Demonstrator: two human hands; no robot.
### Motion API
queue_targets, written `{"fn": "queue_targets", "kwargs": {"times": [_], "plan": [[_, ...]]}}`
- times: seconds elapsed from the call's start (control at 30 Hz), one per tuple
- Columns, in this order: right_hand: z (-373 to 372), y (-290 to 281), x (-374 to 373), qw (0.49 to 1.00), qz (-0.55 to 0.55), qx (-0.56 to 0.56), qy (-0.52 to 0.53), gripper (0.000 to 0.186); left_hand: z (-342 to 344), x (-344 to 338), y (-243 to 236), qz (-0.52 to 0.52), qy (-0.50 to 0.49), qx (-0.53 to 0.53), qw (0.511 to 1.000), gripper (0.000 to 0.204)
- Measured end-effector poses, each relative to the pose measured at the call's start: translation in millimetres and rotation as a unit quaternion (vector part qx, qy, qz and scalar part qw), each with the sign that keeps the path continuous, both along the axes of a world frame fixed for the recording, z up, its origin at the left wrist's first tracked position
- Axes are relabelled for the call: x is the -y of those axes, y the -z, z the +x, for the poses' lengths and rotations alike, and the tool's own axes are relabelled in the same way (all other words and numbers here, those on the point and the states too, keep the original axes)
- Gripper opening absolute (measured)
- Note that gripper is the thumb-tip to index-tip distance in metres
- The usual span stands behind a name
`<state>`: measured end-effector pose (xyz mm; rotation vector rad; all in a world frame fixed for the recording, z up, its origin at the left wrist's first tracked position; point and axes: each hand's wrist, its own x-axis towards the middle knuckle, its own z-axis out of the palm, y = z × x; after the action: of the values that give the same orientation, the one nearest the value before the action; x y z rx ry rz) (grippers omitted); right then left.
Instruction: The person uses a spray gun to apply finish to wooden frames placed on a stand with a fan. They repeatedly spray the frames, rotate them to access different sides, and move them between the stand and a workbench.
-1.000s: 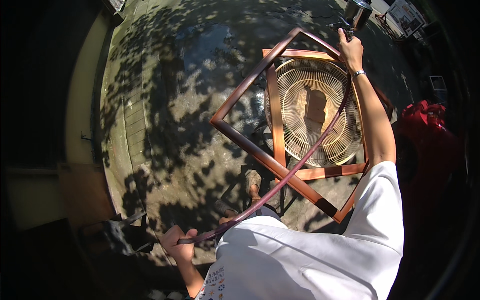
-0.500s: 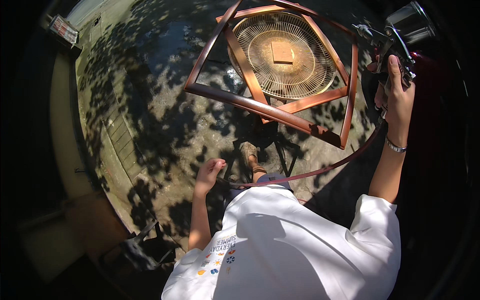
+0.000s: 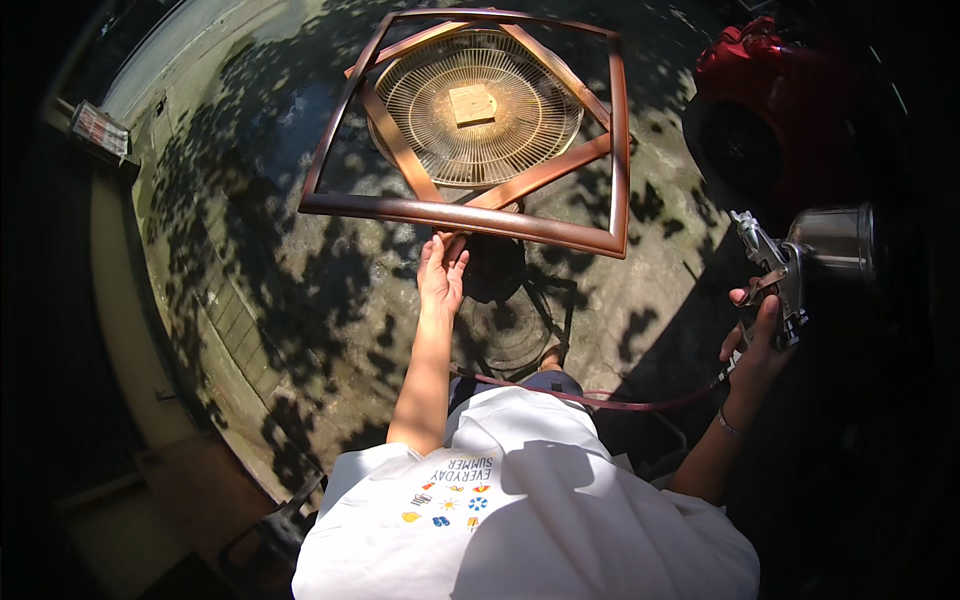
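Note:
A spray gun (image 3: pixel 776 270) with a shiny metal cup (image 3: pixel 835 243) is in my right hand (image 3: pixel 758 335), fingers wrapped round its handle and lever. A hose (image 3: pixel 640 406) runs from its handle toward my waist. My left hand (image 3: pixel 443 275) reaches up with fingers extended, at the near corner of a lighter brown wooden frame; whether the fingertips touch it I cannot tell. Above that frame (image 3: pixel 545 178) lies a larger, glossy dark brown frame (image 3: pixel 460 215), set at a different angle. Under both is a round wire fan grille (image 3: pixel 430 120) with a wooden block (image 3: pixel 472 104) at its centre.
The grille rests on a stand with a round base (image 3: pixel 505 325) close to my feet. A red vehicle (image 3: pixel 770 75) is at the far right. At the left, a wall (image 3: pixel 110 280) runs alongside the concrete ground, which has dappled shade.
My left hand has risen from beside my body to the frames' near side. My right hand has brought the spray gun lower and nearer me. The larger frame sits at a slightly different angle.

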<state>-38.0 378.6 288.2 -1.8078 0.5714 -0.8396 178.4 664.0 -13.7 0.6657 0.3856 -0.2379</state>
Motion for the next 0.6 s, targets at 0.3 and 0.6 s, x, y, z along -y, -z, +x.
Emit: {"fn": "queue_targets", "kwargs": {"times": [0.3,0.6], "plan": [[1,33,129,0.997,0.044,0.007,-0.061,0.044,-23,35,0,0.043,-0.033,0.019,0.998,0.022],[53,39,215,0.992,0.042,-0.010,-0.120,0.040,-47,111,5,-0.010,-0.073,-0.010,0.997,0.023]]}}
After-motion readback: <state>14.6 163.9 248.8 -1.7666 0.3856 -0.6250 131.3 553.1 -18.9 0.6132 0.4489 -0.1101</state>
